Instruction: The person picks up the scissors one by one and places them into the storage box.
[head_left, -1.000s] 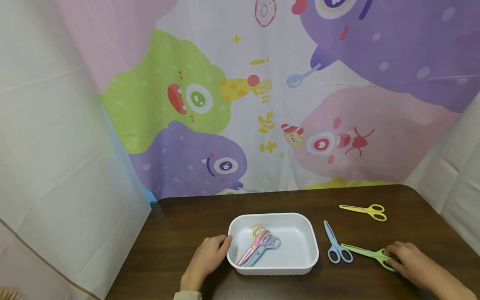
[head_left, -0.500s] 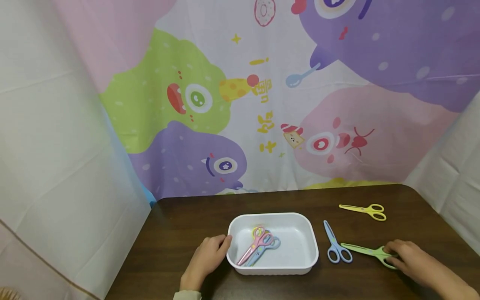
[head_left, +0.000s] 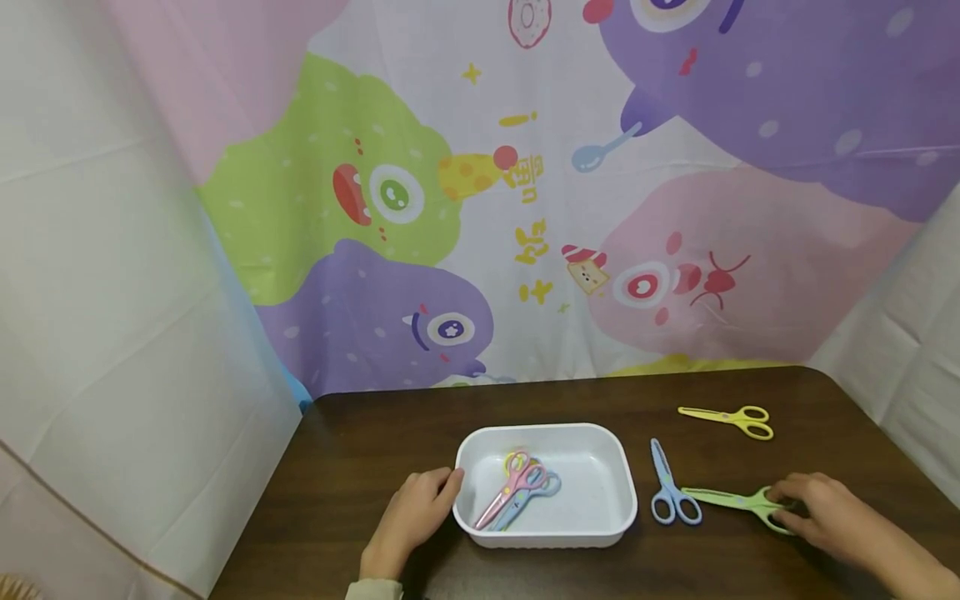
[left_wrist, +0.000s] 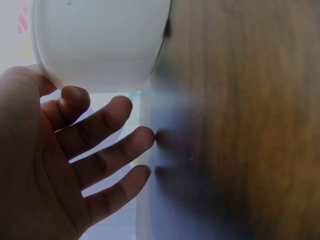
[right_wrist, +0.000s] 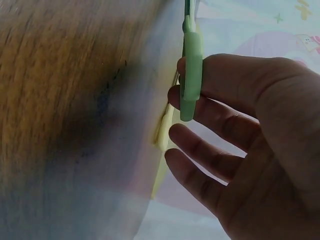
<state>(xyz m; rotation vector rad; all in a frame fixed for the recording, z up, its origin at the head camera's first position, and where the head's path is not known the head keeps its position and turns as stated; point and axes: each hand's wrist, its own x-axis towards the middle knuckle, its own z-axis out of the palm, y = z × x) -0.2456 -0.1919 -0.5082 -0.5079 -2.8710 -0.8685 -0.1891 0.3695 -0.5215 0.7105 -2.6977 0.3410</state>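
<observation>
At the left end of a white plastic tray (head_left: 551,537), my left hand (head_left: 416,512) holds the rim with thumb and index finger. Its other fingers spread loosely in the left wrist view. Inside the tray, pink scissors (head_left: 504,497) lie over blue scissors (head_left: 517,507), with a yellow handle (head_left: 513,463) partly hidden beneath. On the right, my right hand (head_left: 828,512) pinches a handle loop of green scissors (head_left: 731,500) between thumb and fingers. The loop stands on edge in the right wrist view. The green blade tip meets the handles of loose blue scissors (head_left: 665,479).
Yellow scissors (head_left: 726,417) lie farther back on the right of the dark wooden table (head_left: 375,425). A cartoon-printed curtain (head_left: 555,333) hangs behind the table's back edge. White cloth (head_left: 150,292) hangs at the left side, with more at the right.
The loose blue scissors have turned slightly, their handles shifting a little left. My right hand has moved slightly on the green handle. My left hand stays at the tray.
</observation>
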